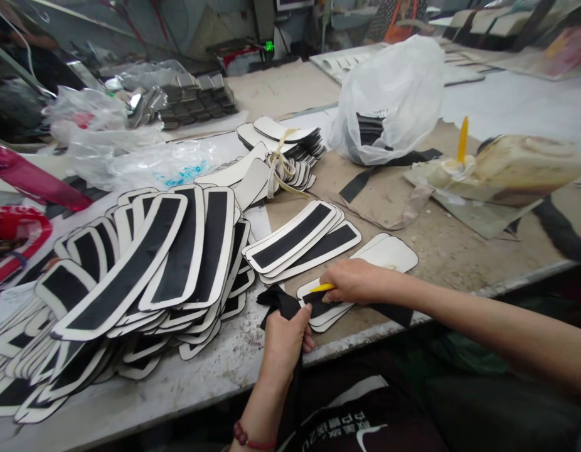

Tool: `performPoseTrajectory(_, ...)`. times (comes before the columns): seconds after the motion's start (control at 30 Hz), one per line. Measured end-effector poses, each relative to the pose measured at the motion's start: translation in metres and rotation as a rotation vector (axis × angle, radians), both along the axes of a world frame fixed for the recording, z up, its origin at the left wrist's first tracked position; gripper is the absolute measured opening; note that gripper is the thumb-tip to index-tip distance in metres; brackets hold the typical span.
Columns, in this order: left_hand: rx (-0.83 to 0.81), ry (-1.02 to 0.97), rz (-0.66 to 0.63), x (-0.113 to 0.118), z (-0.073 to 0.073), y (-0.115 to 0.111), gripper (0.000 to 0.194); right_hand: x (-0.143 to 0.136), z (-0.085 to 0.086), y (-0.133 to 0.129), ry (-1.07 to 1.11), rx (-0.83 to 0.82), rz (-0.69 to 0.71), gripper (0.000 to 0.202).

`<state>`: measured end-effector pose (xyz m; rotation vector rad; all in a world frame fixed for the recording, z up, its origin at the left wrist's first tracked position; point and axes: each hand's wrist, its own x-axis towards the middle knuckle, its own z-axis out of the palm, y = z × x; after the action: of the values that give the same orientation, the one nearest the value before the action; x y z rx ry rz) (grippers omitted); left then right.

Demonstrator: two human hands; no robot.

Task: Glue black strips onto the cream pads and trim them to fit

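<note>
My right hand (352, 281) is closed around a yellow plastic stick (322, 287), its tip pointing left over a curved white piece (389, 252) at the table's front edge. A black strip lies along that piece, partly under my right hand. My left hand (282, 345) pinches a bunch of black fabric strips (282, 304) beside the piece's left end, with the thumb touching or nearly touching the piece. Just behind lie a few white pieces with black strips (295, 235). To the left spreads a large heap of similar pieces (177, 251).
A stained plastic container (521, 169) with another yellow stick stands at right. Behind are a white plastic bag (389, 94) holding dark pieces and a tied bundle (281, 157). Clear plastic wrapping (154, 160) and a pink object (41, 179) lie left. A person (398, 22) is at the back.
</note>
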<state>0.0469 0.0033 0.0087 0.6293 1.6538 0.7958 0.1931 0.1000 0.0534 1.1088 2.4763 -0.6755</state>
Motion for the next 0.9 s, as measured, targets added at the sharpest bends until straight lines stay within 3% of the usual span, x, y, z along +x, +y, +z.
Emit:
performPoseTrajectory(0.27,0.014,-0.016,0.033,0.001,-0.002,0.000,0.033,-0.009,-0.002,0.009,-0.029,-0.042,0.076,0.031)
performPoseTrajectory(0.63,-0.004,0.030,0.021,0.003,0.001,0.000,0.032,-0.010,0.001,0.007,-0.042,-0.031,0.056,0.031)
performPoseTrajectory(0.7,-0.006,0.048,0.024,0.003,0.002,-0.001,0.033,0.005,0.006,0.008,-0.049,0.020,0.020,0.029)
performPoseTrajectory(0.8,-0.012,0.061,0.032,0.002,0.003,-0.003,0.034,0.049,0.018,0.012,-0.084,0.088,-0.072,0.023)
performPoseTrajectory(0.9,-0.015,0.061,0.035,0.003,0.003,-0.003,0.036,0.098,0.027,0.018,-0.028,0.005,-0.253,0.020)
